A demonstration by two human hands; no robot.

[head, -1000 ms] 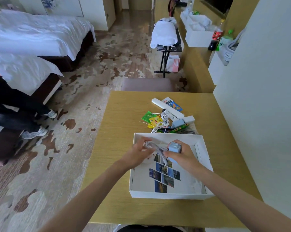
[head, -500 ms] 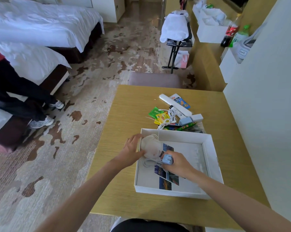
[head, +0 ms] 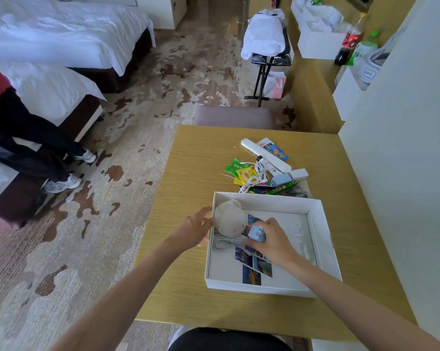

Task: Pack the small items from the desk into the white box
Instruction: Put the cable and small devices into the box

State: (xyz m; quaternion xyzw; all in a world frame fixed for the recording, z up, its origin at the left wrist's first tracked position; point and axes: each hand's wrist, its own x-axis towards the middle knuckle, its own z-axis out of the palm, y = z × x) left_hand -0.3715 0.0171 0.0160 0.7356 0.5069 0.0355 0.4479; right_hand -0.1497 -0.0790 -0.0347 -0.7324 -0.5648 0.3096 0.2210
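The white box lies open on the wooden desk. Inside it are a round off-white pouch, a coiled grey cable and several photo cards. My right hand is inside the box, fingers closed on a small light-blue charger plug at the cable's end. My left hand rests at the box's left wall, fingers spread, tips touching the pouch. Behind the box lies a pile of small items: tea sachets, a white cable, a white bar, a blue adapter.
A padded stool stands at the desk's far edge. A white wall borders the desk's right side. Beds and a seated person's legs are to the left across patterned carpet. A luggage rack and bottles stand farther back.
Both hands lowered the cable and blue plug from above the box into it. My left hand let go of the cable and moved to the box's left wall by the pouch.
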